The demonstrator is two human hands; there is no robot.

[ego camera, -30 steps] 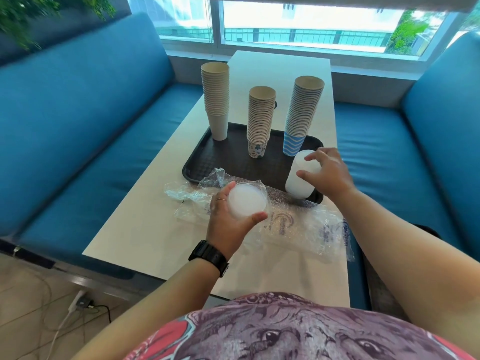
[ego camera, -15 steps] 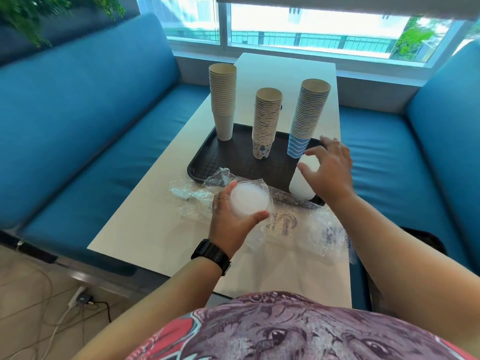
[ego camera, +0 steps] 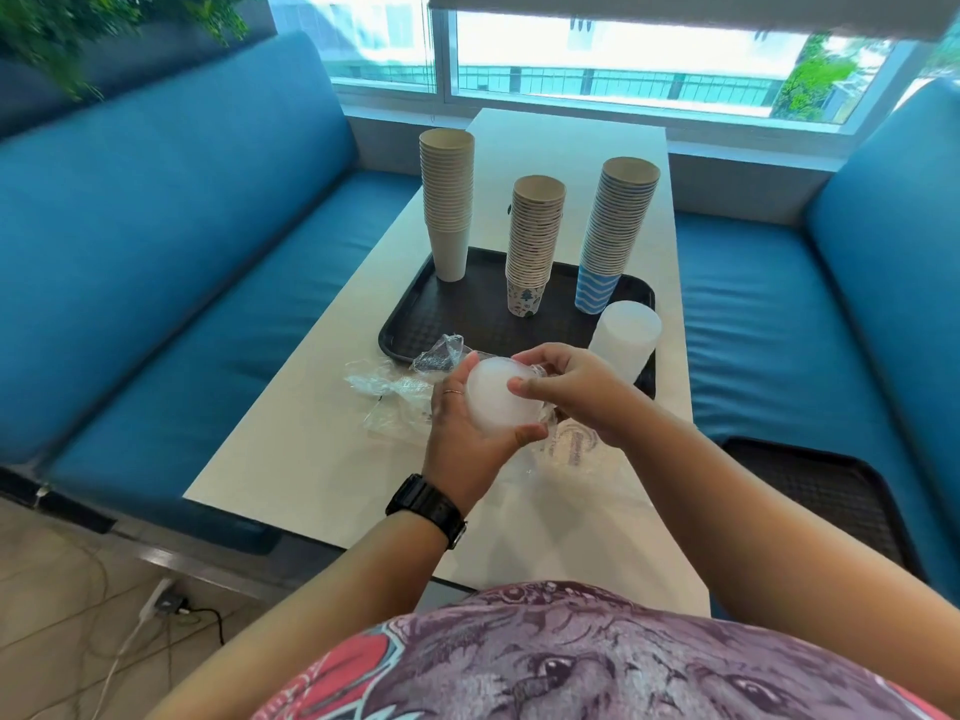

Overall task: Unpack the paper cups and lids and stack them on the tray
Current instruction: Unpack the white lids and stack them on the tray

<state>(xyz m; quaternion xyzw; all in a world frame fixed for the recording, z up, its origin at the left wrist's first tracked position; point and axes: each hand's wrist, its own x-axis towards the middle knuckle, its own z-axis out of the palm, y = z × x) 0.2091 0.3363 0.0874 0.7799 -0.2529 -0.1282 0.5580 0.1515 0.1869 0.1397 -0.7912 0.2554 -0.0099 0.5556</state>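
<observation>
The stack of lids (ego camera: 498, 394) is held above the near part of the white bench (ego camera: 332, 459), its round end face turned up toward the camera, so its long axis seems to run away from the viewer and downward; how far it extends behind the face is hard to tell. The left hand (ego camera: 467, 433) cups it from below and the left, fingers curled round its side and the thumb pressed on its lower edge. The right hand (ego camera: 576, 392) meets it from the right, thumb on the face's rim and fingers curled over the top, pinching the clear plastic wrapper (ego camera: 405, 379) there. A second lid stack (ego camera: 623, 345) stands upright on the black tray (ego camera: 467, 314), at its near right corner, just in front of three upright cup stacks (ego camera: 535, 246)
</observation>
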